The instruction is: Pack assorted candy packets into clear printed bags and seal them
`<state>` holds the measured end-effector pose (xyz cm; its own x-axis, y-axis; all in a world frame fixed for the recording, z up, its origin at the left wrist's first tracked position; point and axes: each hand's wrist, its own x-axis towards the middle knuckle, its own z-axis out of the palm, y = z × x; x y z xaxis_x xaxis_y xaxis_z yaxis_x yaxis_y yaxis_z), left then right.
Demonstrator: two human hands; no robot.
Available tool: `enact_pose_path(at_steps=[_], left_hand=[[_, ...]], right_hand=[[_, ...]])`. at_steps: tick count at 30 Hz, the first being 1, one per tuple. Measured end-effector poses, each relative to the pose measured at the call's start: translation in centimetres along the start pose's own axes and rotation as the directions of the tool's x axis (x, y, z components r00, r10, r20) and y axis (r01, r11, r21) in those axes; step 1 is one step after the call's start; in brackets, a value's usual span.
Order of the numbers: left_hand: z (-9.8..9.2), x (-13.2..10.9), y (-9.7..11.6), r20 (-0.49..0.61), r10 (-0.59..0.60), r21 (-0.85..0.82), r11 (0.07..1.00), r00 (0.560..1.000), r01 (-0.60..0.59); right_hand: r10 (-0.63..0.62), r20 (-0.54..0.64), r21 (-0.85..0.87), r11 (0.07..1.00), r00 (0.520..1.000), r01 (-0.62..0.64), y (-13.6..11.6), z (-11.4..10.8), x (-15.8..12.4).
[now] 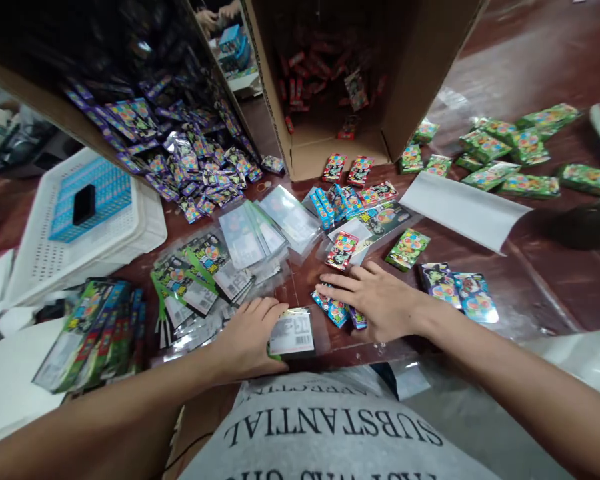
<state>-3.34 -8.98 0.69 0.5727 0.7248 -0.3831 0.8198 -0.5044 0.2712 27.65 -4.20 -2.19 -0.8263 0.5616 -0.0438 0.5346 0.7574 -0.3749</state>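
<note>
My left hand [247,337] is curled around a clear plastic bag with a barcode label [293,333] at the near edge of the dark red table. My right hand [380,300] lies flat, fingers spread, on a small stack of blue and purple card packets [336,311]. Just beyond its fingertips lies a red card packet [342,249] on a clear sleeve. A green packet [407,248] lies to the right of that. A fan of clear labelled bags [240,257] spreads out left of my hands.
Two tipped cardboard boxes stand at the back: one [105,80] spilling purple packets, one [330,153] holding red packets. A white basket [45,253] sits left, filled bags [100,330] near left, green packets [510,157] and a white sheet [465,210] right. Another person's hands [220,13] show far behind.
</note>
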Motion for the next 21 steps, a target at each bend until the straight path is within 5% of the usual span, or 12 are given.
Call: enact_pose_path(at_steps=[3, 6, 11, 16, 21], left_hand=[[1.7, -0.2, 0.5, -0.086, -0.102, -0.037, 0.994, 0.991, 0.099], [2.7, -0.2, 0.8, -0.179, -0.165, -0.078, 0.985, 0.970, 0.153], [2.9, 0.5, 0.9, -0.264, -0.154, -0.145, 0.982, 0.952, 0.118], [2.1, 1.1, 0.8, -0.296, -0.091, -0.138, 0.989, 0.951, 0.052], [1.9, 1.6, 1.3, -0.319, -0.121, -0.171, 0.983, 0.940, 0.069]], right_hand=[[-0.006, -0.021, -0.023, 1.000, 1.000, 0.006, -0.4, -0.1, 0.7], [0.122, -0.127, -0.042, 0.991, 0.984, -0.129, -1.3, 0.3, 0.6], [0.209, -0.165, -0.040, 0.975, 0.964, -0.219, -2.8, 1.5, -0.3], [0.369, -0.345, -0.047, 0.912, 0.863, -0.408, -2.6, 0.2, -0.9], [0.252, -0.229, -0.005, 0.966, 0.940, -0.260, -2.6, 0.0, -1.2]])
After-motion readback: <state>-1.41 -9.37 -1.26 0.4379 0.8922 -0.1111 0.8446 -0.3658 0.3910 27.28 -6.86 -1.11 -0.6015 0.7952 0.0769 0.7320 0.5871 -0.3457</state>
